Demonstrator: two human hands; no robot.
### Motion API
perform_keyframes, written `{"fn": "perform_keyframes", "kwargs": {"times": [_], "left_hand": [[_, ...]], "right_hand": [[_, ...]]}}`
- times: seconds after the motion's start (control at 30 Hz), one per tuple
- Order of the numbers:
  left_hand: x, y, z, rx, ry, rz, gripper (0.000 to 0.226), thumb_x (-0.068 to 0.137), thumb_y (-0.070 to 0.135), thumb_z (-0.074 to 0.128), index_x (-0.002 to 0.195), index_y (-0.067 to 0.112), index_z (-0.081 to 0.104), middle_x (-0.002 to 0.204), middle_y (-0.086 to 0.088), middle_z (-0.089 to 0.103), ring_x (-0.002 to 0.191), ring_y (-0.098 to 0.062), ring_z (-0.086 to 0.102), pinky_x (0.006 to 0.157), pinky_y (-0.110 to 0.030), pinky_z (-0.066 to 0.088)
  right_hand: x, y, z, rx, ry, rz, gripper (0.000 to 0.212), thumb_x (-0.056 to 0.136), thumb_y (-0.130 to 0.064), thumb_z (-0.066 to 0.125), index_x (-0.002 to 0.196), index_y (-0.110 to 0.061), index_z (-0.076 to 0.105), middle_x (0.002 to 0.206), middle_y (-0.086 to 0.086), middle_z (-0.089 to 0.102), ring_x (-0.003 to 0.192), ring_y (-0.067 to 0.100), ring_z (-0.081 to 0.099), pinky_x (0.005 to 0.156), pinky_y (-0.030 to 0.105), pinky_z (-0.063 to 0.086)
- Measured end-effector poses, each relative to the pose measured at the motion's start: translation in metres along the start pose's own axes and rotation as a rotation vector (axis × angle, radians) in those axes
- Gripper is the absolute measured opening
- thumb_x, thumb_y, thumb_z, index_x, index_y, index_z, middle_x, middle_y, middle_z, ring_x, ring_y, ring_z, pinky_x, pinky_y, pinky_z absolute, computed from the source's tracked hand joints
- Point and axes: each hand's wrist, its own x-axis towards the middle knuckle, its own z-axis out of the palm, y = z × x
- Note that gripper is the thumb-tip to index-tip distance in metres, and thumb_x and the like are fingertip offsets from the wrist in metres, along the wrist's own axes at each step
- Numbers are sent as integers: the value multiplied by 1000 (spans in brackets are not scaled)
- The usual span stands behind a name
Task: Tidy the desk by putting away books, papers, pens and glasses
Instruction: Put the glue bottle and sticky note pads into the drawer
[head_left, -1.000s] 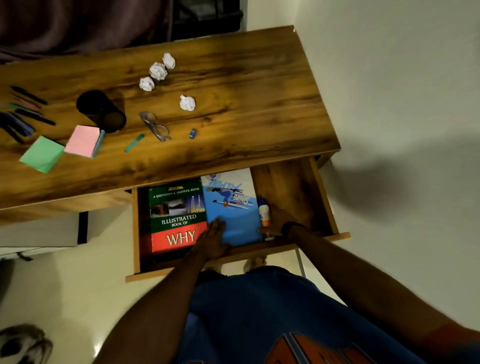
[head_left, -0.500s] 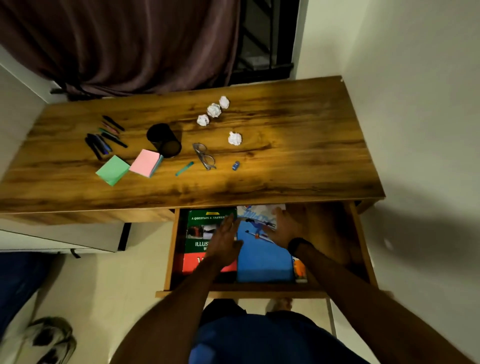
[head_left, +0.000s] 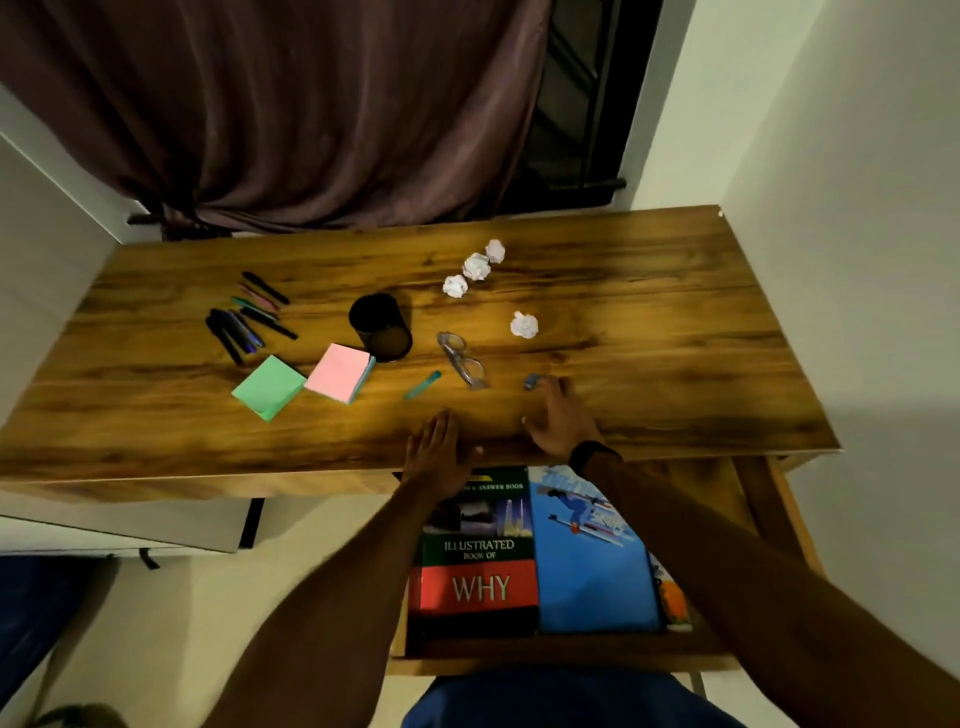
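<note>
Both hands are empty with fingers spread: the left hand (head_left: 436, 452) lies flat at the desk (head_left: 649, 332) front edge, and the right hand (head_left: 558, 421) reaches with fingertips right by a small blue thing (head_left: 531, 382). Glasses (head_left: 462, 359) sit just left of it, pens (head_left: 249, 319) far left, and books (head_left: 480, 551) already in the open drawer (head_left: 561, 657). My worry is that drawer: lean in for the pens and you'd probably bump it, or a careless sweep could knock the glasses off the edge
</note>
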Motion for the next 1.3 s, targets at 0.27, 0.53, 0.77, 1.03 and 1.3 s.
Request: {"fn": "perform_keyframes", "kwargs": {"times": [0.27,0.53,0.77,1.03,1.3], "left_hand": [[24,-46,-4,41,-9,127,88,90,67,34,153,23,-8,161,-1,-19,148,-23,-16,118,-51,-5],[32,-63,5,67,50,204,96,76,81,14,152,28,-12,161,2,-17,148,-20,-15,117,-54,-6],[30,-70,1,37,69,260,92,85,73,35,153,25,-3,162,2,-14,149,-18,-13,118,-50,-7],[21,-107,-3,-20,131,273,95,80,74,19,154,17,2,162,-2,-7,149,-19,-10,122,-40,-4],[0,-126,0,-23,102,302,83,91,59,33,153,22,-7,159,4,-18,146,-15,-19,119,-41,-8]], "right_hand": [[43,-20,6,-25,-62,151,81,89,-23,63,153,-22,14,160,14,6,144,35,22,114,42,29],[54,-38,30,-47,51,132,19,88,-6,50,105,-9,60,121,13,50,101,29,56,84,32,47],[40,-56,45,96,148,105,15,86,-4,53,99,-9,58,110,11,52,91,28,56,78,34,46],[52,-130,70,-48,68,-77,30,96,-24,43,126,-19,44,98,11,66,79,30,63,58,32,37],[100,-168,86,-393,-150,-25,43,97,-13,41,139,-9,31,130,24,54,117,39,55,95,46,43]]}}
